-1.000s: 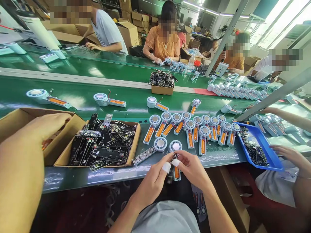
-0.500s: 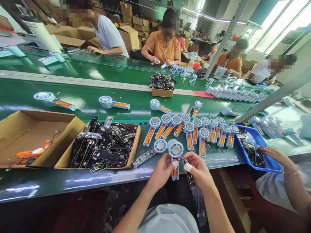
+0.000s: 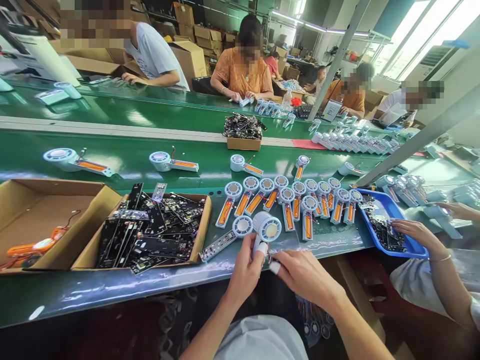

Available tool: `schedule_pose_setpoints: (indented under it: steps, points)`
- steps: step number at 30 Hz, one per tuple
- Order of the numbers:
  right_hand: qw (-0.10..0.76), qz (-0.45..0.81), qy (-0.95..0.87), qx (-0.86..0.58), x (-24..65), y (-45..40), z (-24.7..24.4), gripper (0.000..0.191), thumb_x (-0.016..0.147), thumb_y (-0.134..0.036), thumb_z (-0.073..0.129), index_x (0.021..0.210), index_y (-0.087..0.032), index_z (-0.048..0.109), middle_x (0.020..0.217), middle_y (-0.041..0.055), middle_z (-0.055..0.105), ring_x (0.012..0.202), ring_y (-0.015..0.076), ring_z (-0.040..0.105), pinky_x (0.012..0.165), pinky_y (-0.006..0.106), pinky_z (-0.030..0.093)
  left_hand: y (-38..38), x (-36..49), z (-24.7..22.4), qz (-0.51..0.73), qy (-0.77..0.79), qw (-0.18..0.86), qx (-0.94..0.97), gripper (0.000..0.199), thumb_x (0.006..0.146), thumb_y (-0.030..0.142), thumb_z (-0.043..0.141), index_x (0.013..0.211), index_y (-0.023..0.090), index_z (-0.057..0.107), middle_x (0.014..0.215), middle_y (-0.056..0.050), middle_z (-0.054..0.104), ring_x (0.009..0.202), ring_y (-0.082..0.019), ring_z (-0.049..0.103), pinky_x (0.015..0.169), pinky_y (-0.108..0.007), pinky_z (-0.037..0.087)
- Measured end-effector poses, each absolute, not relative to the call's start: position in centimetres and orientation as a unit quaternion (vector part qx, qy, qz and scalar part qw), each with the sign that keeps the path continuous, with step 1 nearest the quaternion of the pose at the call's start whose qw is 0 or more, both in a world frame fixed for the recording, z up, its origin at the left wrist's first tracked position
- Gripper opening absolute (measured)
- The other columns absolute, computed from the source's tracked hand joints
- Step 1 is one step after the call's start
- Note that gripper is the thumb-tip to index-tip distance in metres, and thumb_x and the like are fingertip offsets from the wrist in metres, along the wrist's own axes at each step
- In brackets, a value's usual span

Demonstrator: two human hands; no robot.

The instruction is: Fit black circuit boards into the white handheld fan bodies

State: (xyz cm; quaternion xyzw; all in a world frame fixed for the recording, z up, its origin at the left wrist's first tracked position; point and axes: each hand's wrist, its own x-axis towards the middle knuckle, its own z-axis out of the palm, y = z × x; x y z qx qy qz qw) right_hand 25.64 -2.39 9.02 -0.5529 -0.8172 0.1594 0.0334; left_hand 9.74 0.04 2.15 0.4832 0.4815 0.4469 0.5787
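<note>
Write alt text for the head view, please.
The left hand holds a pale blue round-headed unit, the right hand by its lower end. Similar units lie beyond, a box of black circuit boards to the left and a blue tray to the right.

Stacked cardboard boxes (image 3: 208, 37) in the background, a person in an orange top (image 3: 258, 76) at upper centre, a clear plastic bottle (image 3: 287, 100) beside a small red object (image 3: 296, 101), a slanted metal post (image 3: 339, 61), bright windows (image 3: 403, 37)
</note>
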Motion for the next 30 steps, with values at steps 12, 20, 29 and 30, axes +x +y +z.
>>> schedule_pose_setpoints:
  steps: [12,20,29,30]
  points:
    - [0.334,0.571,-0.562,-0.497,23.7,-2.6,6.0,0.062,0.094,-0.07,0.042,0.056,-0.021,0.039,0.044,-0.0059,0.04,0.041,0.0068,0.033,0.044,0.021,0.027,-0.8,9.4,3.5,0.432,0.327,0.777,0.32,0.039,0.087,0.058,0.056,0.1,0.02,0.059,0.082,0.0,0.063,0.077,-0.018,0.061,0.07,-0.028,0.048]
    - [0.432,0.548,-0.489,-0.522,22.8,-3.2,5.1,0.063,0.092,-0.074,0.043,0.056,-0.022,0.038,0.041,-0.0073,0.036,0.04,0.0067,0.028,0.044,0.022,0.025,-1.2,9.9,3.4,0.444,0.372,0.708,0.404,0.04,0.085,0.046,0.067,0.115,0.022,0.057,0.103,-0.004,0.067,0.091,-0.018,0.063,0.085,-0.029,0.05]
    - [0.446,0.357,-0.556,-0.603,21.9,-5.9,4.6,0.035,0.096,-0.04,0.056,0.123,-0.018,0.055,0.079,0.0023,0.071,0.063,0.014,0.061,0.058,0.022,0.049,-0.8,10.5,3.9,0.455,0.454,0.642,0.418,0.018,0.088,0.041,0.055,0.089,0.023,0.052,0.064,0.007,0.048,0.051,-0.011,0.042,0.049,-0.022,0.038]
    - [0.446,0.316,-0.571,-0.612,21.9,-6.2,4.3,0.037,0.096,-0.037,0.055,0.129,-0.018,0.055,0.086,0.0054,0.074,0.069,0.0162,0.067,0.062,0.024,0.054,-0.7,10.4,4.0,0.454,0.459,0.636,0.423,0.016,0.088,0.039,0.054,0.088,0.023,0.052,0.063,0.007,0.047,0.052,-0.011,0.042,0.05,-0.022,0.038]
